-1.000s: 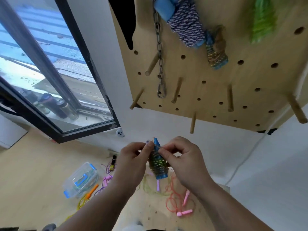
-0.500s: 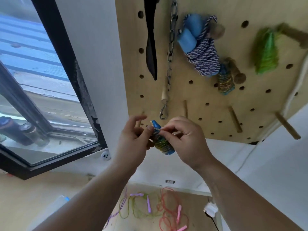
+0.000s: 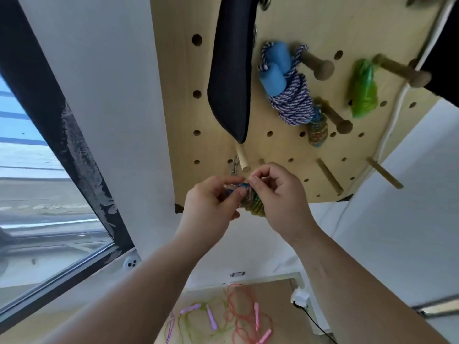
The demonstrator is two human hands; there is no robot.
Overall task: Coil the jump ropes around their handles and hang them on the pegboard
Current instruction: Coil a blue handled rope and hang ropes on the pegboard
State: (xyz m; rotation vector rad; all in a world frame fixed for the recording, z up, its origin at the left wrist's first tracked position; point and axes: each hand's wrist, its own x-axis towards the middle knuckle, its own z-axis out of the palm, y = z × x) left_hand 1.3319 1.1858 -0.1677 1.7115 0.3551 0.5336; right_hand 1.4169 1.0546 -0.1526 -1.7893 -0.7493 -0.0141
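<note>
Both hands hold a small coiled jump rope [image 3: 253,203] with blue handles and multicoloured cord, raised in front of the lower edge of the wooden pegboard [image 3: 285,155]. My left hand [image 3: 211,207] pinches its upper end from the left. My right hand [image 3: 280,197] pinches the cord at the top from the right. A bare peg [image 3: 242,158] sticks out just above the hands. Coiled ropes hang on pegs higher up: a blue-and-white one [image 3: 290,95], a small multicoloured one [image 3: 318,131] and a green one [image 3: 362,90].
A black strap [image 3: 231,78] hangs down the pegboard's left part. Loose ropes lie on the floor: red [image 3: 246,316], green [image 3: 196,326] and purple [image 3: 171,328], with pink handles. A window [image 3: 37,194] is at the left. A white cable [image 3: 390,115] runs down the board's right side.
Both hands have lifted the coiled rope up toward the pegboard's lower pegs, and the view has tilted upward, bringing the board closer.
</note>
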